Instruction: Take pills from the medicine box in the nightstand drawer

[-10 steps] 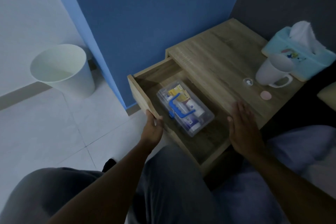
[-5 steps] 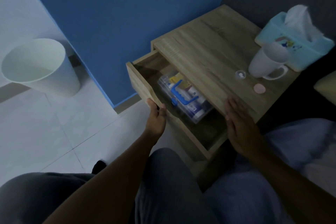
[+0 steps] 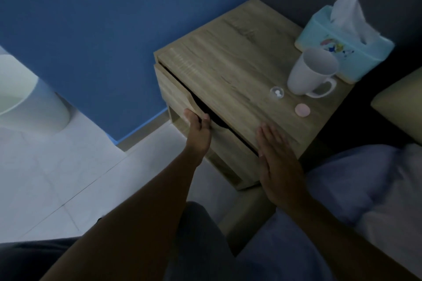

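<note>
**Left hand on drawer front, drawer nearly shut**

Head view: left hand (image 3: 198,130) grips the top edge of the drawer front (image 3: 175,98) at its cut-out, fingers curled over it. Right hand (image 3: 277,162) lies flat and open, holding nothing, at the nightstand's (image 3: 228,64) near corner. Only a dark slit shows above the drawer (medicine box hidden). On top: white mug (image 3: 308,73), tissue box (image 3: 347,52), small clear cap with pills (image 3: 276,93), pink disc (image 3: 302,110).

Wooden nightstand drawer (image 3: 230,150) nearly closed, thin dark gap; contents hidden.
</note>
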Motion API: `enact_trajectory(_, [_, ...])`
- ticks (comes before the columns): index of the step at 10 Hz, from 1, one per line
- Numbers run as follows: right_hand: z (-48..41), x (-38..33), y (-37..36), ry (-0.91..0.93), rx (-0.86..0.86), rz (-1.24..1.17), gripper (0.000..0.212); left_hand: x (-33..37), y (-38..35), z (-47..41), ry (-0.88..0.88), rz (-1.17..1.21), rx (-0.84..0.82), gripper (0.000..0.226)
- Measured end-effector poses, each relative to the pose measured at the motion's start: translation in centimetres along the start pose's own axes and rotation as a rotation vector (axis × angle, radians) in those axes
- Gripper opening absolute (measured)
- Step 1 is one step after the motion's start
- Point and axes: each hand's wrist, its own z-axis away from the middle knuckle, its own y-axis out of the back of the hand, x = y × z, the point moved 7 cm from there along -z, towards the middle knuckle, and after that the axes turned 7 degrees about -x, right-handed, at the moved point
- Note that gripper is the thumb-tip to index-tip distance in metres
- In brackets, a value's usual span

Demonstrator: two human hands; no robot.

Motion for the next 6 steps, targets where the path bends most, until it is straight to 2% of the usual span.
enact_trajectory(2, [0.1, -0.5, 0.1, -0.045, 0.058, 0.029, 0.054, 0.7, -1.6, -1.0, -0.005, -0.012, 0.001, 0.081])
enact_trajectory(5, [0.1, -0.9, 0.6, -0.06, 0.027, 0.017, 0.055, 1.3, -1.8, -1.1, 0.064, -0.083, -0.024, 0.077])
enact_trajectory(6, [0.2, -1.1, 0.7, -0.079, 0.019, 0.023, 0.056, 1.8, -0.7, 0.2, 0.11, -0.184, 0.004, 0.074])
